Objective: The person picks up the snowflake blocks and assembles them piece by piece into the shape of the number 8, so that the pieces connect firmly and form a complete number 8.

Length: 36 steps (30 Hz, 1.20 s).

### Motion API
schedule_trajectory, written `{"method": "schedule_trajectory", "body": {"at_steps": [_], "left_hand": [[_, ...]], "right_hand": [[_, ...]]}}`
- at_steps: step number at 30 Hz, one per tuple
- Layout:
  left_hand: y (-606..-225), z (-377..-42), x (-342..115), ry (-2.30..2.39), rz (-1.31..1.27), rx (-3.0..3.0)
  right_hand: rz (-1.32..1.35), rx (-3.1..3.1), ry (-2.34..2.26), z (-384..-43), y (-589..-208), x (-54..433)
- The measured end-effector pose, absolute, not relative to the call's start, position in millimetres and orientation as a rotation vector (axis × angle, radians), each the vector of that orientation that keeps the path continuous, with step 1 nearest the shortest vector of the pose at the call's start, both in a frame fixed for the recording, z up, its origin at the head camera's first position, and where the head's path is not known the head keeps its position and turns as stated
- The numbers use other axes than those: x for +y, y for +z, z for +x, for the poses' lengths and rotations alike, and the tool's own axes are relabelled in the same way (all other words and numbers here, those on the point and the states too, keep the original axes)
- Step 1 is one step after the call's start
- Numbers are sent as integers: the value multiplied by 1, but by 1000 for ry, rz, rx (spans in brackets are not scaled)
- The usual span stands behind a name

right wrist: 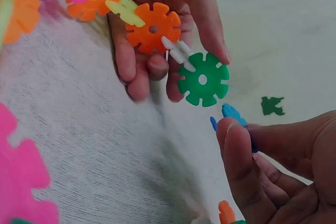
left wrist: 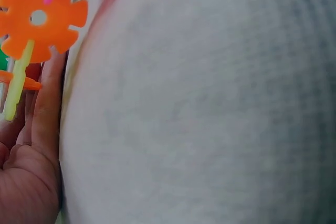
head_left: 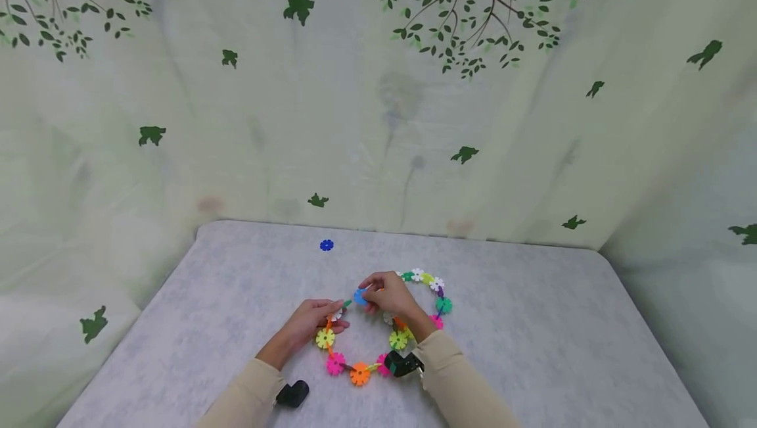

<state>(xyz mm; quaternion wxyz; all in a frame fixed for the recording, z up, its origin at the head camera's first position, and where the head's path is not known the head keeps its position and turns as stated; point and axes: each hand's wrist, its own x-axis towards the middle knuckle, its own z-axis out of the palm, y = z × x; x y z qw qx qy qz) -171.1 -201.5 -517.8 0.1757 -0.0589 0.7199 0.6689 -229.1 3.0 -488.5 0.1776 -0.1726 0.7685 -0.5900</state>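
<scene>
My left hand (head_left: 312, 319) pinches a green notched disc (right wrist: 214, 83) between thumb and fingers. This disc is the end of a chain of interlocked snowflake discs, with a white disc (right wrist: 179, 53) and an orange disc (right wrist: 142, 35) just behind it. Between thumb and fingertips, my right hand (head_left: 389, 293) pinches blue notched discs (right wrist: 232, 114), a lighter one and a darker edge. A small gap separates the blue from the green disc. The chain curves below both hands past an orange disc (head_left: 359, 374); part of it is hidden by the right hand and wrist.
On the grey tabletop (head_left: 248, 270), a single dark blue disc (head_left: 326, 244) lies near the back edge. Beyond the right hand, the looped chain continues past a green disc (head_left: 443, 304). A leaf-printed curtain (head_left: 355, 119) stands behind the table.
</scene>
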Motion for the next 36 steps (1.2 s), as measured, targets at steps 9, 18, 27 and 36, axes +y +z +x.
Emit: {"method": "schedule_trajectory", "body": {"at_steps": [9,18,27,36], "left_hand": [[-519,-170,-203,1897,-153,2037],[-522,-170,-206,1927,-118,1992],[-524,-172,-209,2018,-14,1888],[-523,-172,-208,2064,26,1851]], "right_hand": [[-393,2111,-1723,-225,-493,-4],[-395,2071,-1746,-222,-495,-13],[-377,2137,-1720,-223,-498,-21],[-417,2158,-1702,-224,-497,-27]]}}
